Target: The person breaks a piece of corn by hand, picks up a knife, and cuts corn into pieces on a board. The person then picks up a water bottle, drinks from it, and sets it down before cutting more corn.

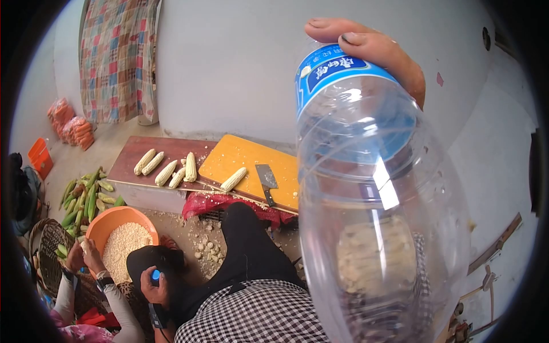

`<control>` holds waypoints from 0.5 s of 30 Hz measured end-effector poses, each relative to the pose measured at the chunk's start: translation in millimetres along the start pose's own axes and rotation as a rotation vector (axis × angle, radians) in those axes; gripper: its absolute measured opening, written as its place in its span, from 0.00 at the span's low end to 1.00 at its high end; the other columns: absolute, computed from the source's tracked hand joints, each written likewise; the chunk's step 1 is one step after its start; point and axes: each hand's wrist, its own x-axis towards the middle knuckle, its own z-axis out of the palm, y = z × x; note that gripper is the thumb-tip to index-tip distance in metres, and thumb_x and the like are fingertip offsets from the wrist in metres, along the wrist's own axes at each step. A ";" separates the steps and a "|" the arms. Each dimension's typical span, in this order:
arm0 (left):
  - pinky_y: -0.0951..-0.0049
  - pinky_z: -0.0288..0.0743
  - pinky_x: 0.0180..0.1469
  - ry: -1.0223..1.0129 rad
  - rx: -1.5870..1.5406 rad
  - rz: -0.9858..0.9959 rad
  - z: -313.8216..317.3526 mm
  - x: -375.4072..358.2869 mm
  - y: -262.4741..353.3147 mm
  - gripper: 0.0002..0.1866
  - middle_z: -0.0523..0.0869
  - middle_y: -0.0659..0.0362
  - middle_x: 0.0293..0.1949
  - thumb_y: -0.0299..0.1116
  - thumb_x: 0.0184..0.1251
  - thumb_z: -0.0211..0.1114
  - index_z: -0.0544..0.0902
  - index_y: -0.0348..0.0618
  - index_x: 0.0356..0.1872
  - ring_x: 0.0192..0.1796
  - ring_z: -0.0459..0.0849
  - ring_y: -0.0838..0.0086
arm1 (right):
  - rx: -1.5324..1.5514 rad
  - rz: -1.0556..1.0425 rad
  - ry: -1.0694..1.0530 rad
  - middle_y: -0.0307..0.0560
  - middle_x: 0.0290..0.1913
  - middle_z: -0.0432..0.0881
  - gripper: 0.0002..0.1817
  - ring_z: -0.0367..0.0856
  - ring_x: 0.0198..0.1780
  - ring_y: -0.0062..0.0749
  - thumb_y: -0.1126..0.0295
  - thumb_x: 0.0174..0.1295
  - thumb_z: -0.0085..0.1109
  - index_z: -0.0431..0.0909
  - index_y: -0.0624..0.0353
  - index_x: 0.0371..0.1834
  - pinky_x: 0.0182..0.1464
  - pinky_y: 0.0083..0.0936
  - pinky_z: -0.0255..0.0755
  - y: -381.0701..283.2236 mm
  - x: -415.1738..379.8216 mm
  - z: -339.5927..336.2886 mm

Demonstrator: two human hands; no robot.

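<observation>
A clear plastic bottle [377,188] with a blue label fills the right side of the view, held up close to the camera. The fingers of my right hand [394,60] wrap around it at the label. A pale yellowish patch shows through its lower wall. My left hand [155,290] rests by my dark trouser leg, its fingers closed around a small blue bottle cap [155,275]. Beside that hand is an orange basin [98,224] of loose corn kernels [128,246].
Husked corn cobs [166,172] lie on a dark red board [128,157]. A yellow cutting board [229,151] carries one cob and a cleaver [266,178]. At left, a co-worker's hands [86,257] hold corn at the basin, near unhusked ears [86,200] and a wicker basket [50,251].
</observation>
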 end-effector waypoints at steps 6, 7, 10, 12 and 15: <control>0.68 0.74 0.44 0.004 0.004 -0.002 0.5 0.0 -1.1 0.13 0.80 0.52 0.36 0.27 0.58 0.65 0.80 0.36 0.44 0.39 0.80 0.62 | 0.004 0.031 0.024 0.59 0.50 0.83 0.31 0.83 0.52 0.45 0.69 0.49 0.72 0.72 0.64 0.57 0.52 0.34 0.81 -3.0 3.3 3.2; 0.68 0.74 0.43 0.006 -0.005 -0.007 0.4 0.0 0.3 0.13 0.80 0.52 0.36 0.27 0.57 0.65 0.80 0.36 0.44 0.39 0.80 0.62 | -0.006 0.060 0.010 0.59 0.49 0.83 0.31 0.83 0.52 0.45 0.69 0.49 0.72 0.72 0.64 0.58 0.52 0.34 0.81 -6.0 5.0 2.1; 0.68 0.74 0.43 -0.002 0.003 -0.006 -0.9 -0.7 -3.3 0.13 0.80 0.52 0.36 0.26 0.57 0.65 0.80 0.36 0.44 0.39 0.80 0.63 | -0.023 0.024 0.012 0.58 0.49 0.83 0.32 0.83 0.52 0.45 0.69 0.47 0.73 0.72 0.62 0.58 0.52 0.34 0.81 -3.9 8.4 2.4; 0.69 0.74 0.42 0.012 0.007 0.011 -0.1 -0.3 -2.9 0.13 0.79 0.52 0.36 0.27 0.58 0.65 0.80 0.36 0.44 0.39 0.80 0.63 | -0.022 0.027 0.015 0.58 0.49 0.83 0.33 0.83 0.53 0.45 0.68 0.47 0.73 0.72 0.62 0.58 0.52 0.34 0.81 -4.5 9.8 2.2; 0.68 0.73 0.42 0.012 -0.013 -0.004 -0.9 -0.8 -1.5 0.13 0.79 0.52 0.36 0.27 0.58 0.65 0.80 0.36 0.44 0.38 0.80 0.63 | -0.028 0.027 0.002 0.57 0.49 0.83 0.33 0.83 0.53 0.46 0.68 0.47 0.73 0.72 0.62 0.58 0.52 0.34 0.81 -5.1 11.9 0.3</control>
